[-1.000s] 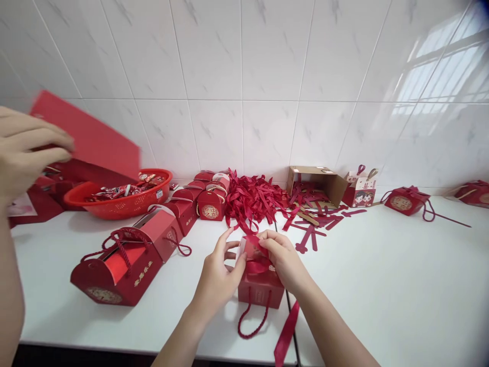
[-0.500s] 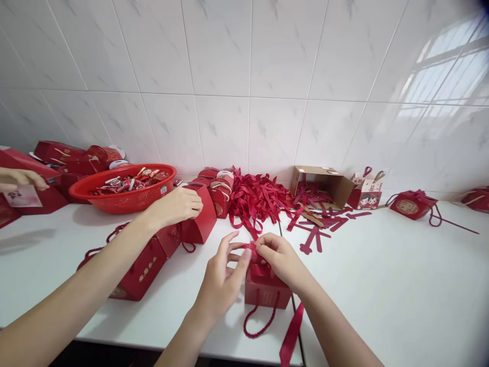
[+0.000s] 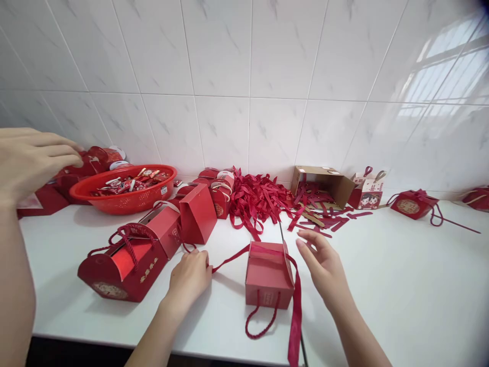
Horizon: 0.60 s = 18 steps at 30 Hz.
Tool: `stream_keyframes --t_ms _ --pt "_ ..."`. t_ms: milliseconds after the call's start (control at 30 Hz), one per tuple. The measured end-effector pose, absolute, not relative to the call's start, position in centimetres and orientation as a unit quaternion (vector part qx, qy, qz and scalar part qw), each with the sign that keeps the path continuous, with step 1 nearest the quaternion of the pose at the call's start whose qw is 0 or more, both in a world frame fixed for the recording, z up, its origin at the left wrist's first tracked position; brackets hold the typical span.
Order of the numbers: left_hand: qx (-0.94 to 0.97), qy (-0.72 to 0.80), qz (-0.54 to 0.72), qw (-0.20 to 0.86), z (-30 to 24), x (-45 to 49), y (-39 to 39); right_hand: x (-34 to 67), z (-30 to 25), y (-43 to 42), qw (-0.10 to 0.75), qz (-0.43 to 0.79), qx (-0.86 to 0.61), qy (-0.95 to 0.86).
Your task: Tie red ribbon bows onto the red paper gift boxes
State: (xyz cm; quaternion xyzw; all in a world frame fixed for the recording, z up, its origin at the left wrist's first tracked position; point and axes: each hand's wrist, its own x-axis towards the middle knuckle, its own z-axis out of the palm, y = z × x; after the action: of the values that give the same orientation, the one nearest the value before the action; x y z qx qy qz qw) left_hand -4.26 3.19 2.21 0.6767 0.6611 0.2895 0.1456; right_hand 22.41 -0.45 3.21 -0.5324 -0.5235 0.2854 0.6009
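One box [image 3: 267, 278] between left fingers [image 3: 201, 259], grasping ribbon [image 3: 231, 259], and right fingers [image 3: 320, 240], loosely parted

One basin [image 3: 126, 203], at least ten boxes [image 3: 268, 278]

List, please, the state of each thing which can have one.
Left hand: closed on ribbon
Right hand: open, empty
Ribbon: untied, across middle box
Middle box: upright
Cord handle: slack
Basket: holding packets
Carton: open, on its side
Strips: scattered, some inside carton
Ribbon heap: loose, tangled
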Motion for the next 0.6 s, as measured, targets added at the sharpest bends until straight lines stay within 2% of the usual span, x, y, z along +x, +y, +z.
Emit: stream_keyframes --t_ms 100,233,333,600 --pt "0.691 0.637 0.306 0.15 2.7 -3.8 3.1 23.8 2.2 -1.0 0.518 0.357 -0.57 -0.529" --pt "0.708 0.498 0.39 0.315 4.0 -0.3 3.0 23.4 1.9 -1.4 0.449 0.41 -0.552 -0.571" --pt "0.69 0.448 0.394 0.41 4.5 1.8 2.9 22.8 2.2 -1.4 0.448 0.423 -0.544 -0.57" --pt "0.638 0.46 0.377 0.49 4.1 2.6 2.7 22.8 2.8 -1.2 0.497 0.474 -0.49 -0.537"
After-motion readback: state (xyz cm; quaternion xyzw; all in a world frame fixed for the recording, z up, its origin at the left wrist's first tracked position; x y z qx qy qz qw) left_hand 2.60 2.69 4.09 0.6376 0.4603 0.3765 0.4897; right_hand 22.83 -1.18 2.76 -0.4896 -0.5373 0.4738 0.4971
